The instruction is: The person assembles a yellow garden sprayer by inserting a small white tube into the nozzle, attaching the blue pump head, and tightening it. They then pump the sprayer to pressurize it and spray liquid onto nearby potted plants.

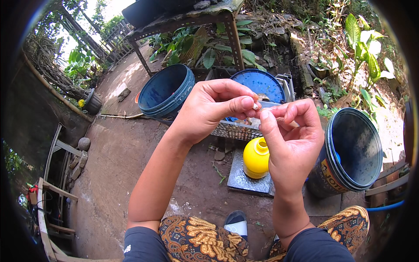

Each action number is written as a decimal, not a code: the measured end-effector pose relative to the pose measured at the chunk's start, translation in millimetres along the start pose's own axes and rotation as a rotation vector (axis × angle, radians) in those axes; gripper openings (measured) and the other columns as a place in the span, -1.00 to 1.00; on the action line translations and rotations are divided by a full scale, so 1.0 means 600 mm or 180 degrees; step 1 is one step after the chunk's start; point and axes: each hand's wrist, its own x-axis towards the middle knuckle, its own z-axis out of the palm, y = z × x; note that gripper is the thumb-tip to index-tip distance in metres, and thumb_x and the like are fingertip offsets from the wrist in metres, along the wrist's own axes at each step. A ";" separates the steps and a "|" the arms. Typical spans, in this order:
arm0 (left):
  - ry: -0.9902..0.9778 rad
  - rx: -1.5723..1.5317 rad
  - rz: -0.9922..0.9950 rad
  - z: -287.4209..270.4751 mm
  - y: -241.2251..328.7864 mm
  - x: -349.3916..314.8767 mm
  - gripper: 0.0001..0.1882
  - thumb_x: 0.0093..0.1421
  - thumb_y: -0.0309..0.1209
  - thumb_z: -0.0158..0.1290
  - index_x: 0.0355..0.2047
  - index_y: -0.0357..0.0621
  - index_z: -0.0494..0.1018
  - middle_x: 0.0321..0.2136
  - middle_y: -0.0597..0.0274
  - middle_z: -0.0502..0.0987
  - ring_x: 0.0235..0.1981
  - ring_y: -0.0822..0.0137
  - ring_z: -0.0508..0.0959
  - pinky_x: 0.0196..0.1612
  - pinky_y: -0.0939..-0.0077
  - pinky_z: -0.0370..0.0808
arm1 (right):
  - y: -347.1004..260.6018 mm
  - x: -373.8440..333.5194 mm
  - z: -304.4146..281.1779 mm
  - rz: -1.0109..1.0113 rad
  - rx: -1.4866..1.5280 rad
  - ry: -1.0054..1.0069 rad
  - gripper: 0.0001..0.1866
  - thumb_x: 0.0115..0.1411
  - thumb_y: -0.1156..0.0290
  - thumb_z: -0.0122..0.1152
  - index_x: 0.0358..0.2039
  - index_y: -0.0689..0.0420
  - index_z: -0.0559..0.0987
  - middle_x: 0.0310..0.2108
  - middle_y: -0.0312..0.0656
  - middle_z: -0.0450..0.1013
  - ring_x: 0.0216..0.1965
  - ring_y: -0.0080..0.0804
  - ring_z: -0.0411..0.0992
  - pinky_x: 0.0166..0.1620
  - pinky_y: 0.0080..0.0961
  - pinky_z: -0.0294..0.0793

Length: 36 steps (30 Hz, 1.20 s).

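Both hands are raised in front of me, fingertips almost meeting. My left hand [218, 105] is closed in a pinch, with a tiny whitish piece [255, 106] at the tips of its thumb and finger; its kind is too small to tell. My right hand [294, 139] has its thumb and fingertips drawn together just beside the piece, and whatever lies between them is hidden. Below the hands an uncapped yellow bottle [255, 160] stands upright on a silvery grey slab [244, 181]. My right hand partly covers the bottle's right side.
Behind the bottle sits a grey plastic crate [233, 130] holding mixed items, with a round blue lid or basin [266, 83] behind. A blue bucket [163, 98] stands left, a dark bucket [353, 153] right. A metal-framed table [187, 24] is at the back.
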 end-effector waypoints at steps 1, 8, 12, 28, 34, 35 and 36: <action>0.0003 0.0005 -0.0006 -0.001 -0.001 0.000 -0.85 0.26 -0.49 0.27 -0.19 -0.28 0.62 -0.25 0.07 0.67 -0.20 0.27 0.69 -0.11 0.36 0.69 | 0.001 0.000 0.000 -0.0012 -0.0021 -0.0002 -0.71 0.17 0.72 0.28 -0.35 0.12 0.34 -0.33 -0.27 0.49 -0.21 -0.52 0.57 -0.13 -0.56 0.59; -0.0008 0.0030 -0.0011 0.001 0.001 0.001 -0.85 0.25 -0.48 0.27 -0.20 -0.28 0.62 -0.25 0.08 0.67 -0.20 0.29 0.68 -0.11 0.37 0.68 | 0.004 0.001 -0.002 -0.0048 -0.0101 -0.0037 -0.71 0.16 0.72 0.29 -0.36 0.11 0.34 -0.35 -0.24 0.53 -0.22 -0.53 0.57 -0.14 -0.56 0.57; -0.0005 0.0028 -0.0004 0.001 0.001 0.000 -0.85 0.25 -0.49 0.27 -0.20 -0.27 0.62 -0.25 0.08 0.67 -0.21 0.30 0.68 -0.11 0.37 0.68 | 0.004 0.000 -0.001 -0.0036 -0.0111 -0.0035 -0.71 0.16 0.71 0.29 -0.36 0.11 0.34 -0.34 -0.24 0.53 -0.22 -0.53 0.57 -0.13 -0.56 0.58; -0.0017 0.0056 -0.0002 0.002 -0.001 0.001 -0.85 0.24 -0.49 0.28 -0.20 -0.27 0.63 -0.26 0.08 0.68 -0.24 0.32 0.68 -0.14 0.40 0.66 | 0.007 0.000 0.000 -0.0040 -0.0094 0.0018 -0.71 0.19 0.70 0.30 -0.35 0.12 0.34 -0.34 -0.23 0.52 -0.21 -0.52 0.57 -0.14 -0.55 0.59; -0.0012 0.0064 -0.0010 0.001 -0.001 0.002 -0.84 0.24 -0.48 0.28 -0.20 -0.27 0.63 -0.27 0.09 0.68 -0.25 0.34 0.67 -0.15 0.41 0.66 | 0.009 0.000 -0.001 -0.0064 -0.0108 0.0054 -0.71 0.19 0.69 0.30 -0.35 0.12 0.34 -0.33 -0.23 0.52 -0.21 -0.52 0.57 -0.14 -0.55 0.59; -0.0010 0.0067 -0.0007 0.001 -0.002 0.002 -0.84 0.24 -0.48 0.28 -0.20 -0.27 0.63 -0.27 0.09 0.68 -0.25 0.34 0.67 -0.15 0.41 0.66 | 0.010 0.000 0.000 -0.0073 -0.0119 0.0065 -0.71 0.19 0.69 0.30 -0.35 0.12 0.34 -0.33 -0.23 0.52 -0.21 -0.52 0.57 -0.14 -0.55 0.59; -0.0006 0.0071 -0.0003 0.002 -0.002 0.002 -0.84 0.24 -0.48 0.28 -0.20 -0.27 0.63 -0.27 0.09 0.68 -0.25 0.34 0.67 -0.15 0.41 0.66 | 0.009 0.000 0.000 -0.0058 -0.0108 0.0066 -0.71 0.19 0.69 0.31 -0.35 0.12 0.34 -0.33 -0.23 0.52 -0.21 -0.52 0.57 -0.14 -0.55 0.59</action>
